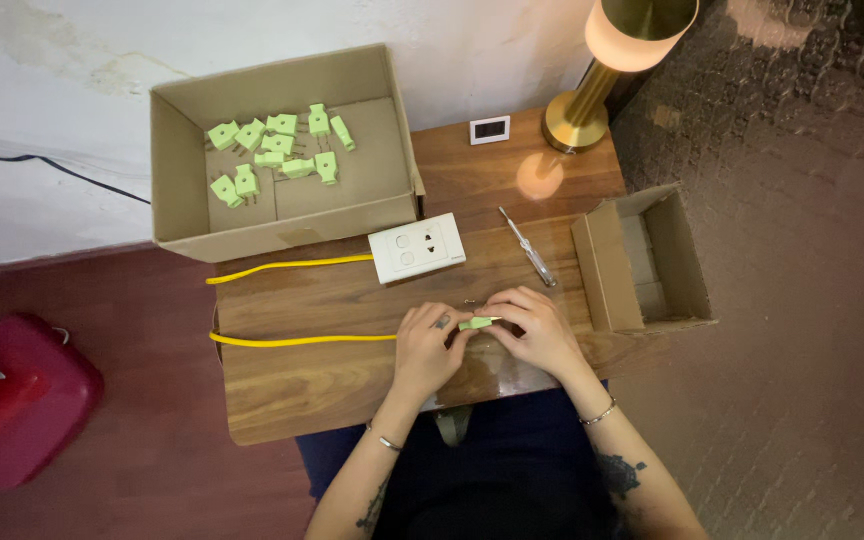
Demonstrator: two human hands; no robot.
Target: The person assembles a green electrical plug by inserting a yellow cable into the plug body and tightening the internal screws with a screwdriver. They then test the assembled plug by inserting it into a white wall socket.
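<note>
A small green plug (476, 323) sits pinched between both hands above the table's (332, 385) front edge: left hand (426, 345) and right hand (535, 328) each close a narrow grip on it. A yellow cable (297, 341) lies just left; a screwdriver (527, 247) and white socket (417, 247) lie beyond.

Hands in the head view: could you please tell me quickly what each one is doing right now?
Left hand: closed on the green plug.
Right hand: closed on the same green plug.
</note>
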